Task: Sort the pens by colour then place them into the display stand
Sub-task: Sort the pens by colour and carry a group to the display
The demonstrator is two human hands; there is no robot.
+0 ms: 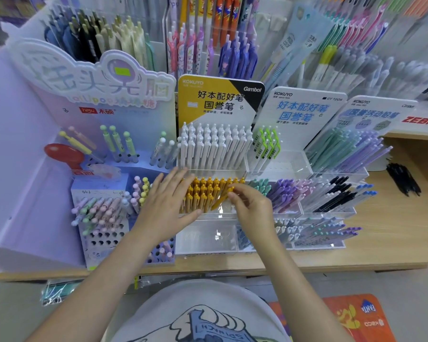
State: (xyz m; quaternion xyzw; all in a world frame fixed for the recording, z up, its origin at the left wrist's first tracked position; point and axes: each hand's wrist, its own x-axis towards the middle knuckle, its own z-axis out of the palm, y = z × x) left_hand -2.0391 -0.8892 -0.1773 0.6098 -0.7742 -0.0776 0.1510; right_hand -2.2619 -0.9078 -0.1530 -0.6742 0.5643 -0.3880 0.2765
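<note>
head view: we see both hands over the clear display stand (232, 215) on the wooden counter (393, 245).
left hand (169, 201): fingers straight, flat against the left side of the yellow pens (208, 193); holds nothing.
right hand (251, 206): fingertips pinch one yellow pen (220, 199).
pinched pen axis: tilted, cap end toward 1 o'clock, lower end toward 7 o'clock, at the right edge of the yellow block.
yellow pens: packed in a middle-tier compartment, caps up, leaning toward 12 o'clock.
white pens (213, 146): tier at 12 o'clock from the yellow ones, same lean.
purple pens (286, 193): at 3 o'clock, next compartments over.
black pens (403, 178): loose on the counter, far 3 o'clock.
</note>
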